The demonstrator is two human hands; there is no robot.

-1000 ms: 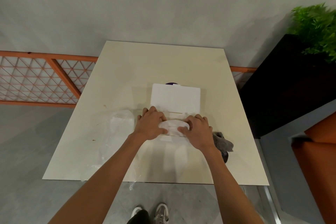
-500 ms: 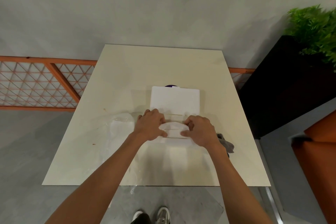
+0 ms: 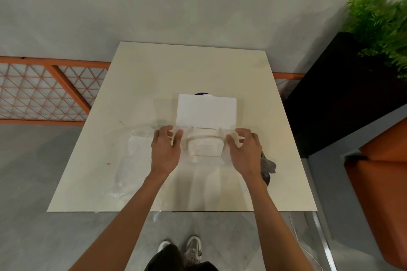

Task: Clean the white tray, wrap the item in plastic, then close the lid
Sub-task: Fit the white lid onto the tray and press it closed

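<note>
Head view, looking down on a cream table (image 3: 198,68).

- White tray (image 3: 203,131) sits mid-table. Its lid (image 3: 206,112) is open and raised behind it.
- The item (image 3: 206,148), pale and rounded, lies at the near side of the tray under clear plastic (image 3: 136,149). The film spreads away to the left and hangs over the table's near edge.
- Left hand (image 3: 166,152) is just left of the item, fingers loosely bent and apart, thumb toward the item.
- Right hand (image 3: 244,152) mirrors it just right of the item, fingers splayed and curved.
- A film edge runs across by both sets of fingertips. I cannot tell whether either hand pinches it.
- Grey cloth (image 3: 267,165) is bunched on the table, partly behind the right wrist.
- Around the table: an orange lattice fence (image 3: 44,94) on the left, a black planter (image 3: 343,94) with a green plant (image 3: 383,28) on the right, and grey floor.
</note>
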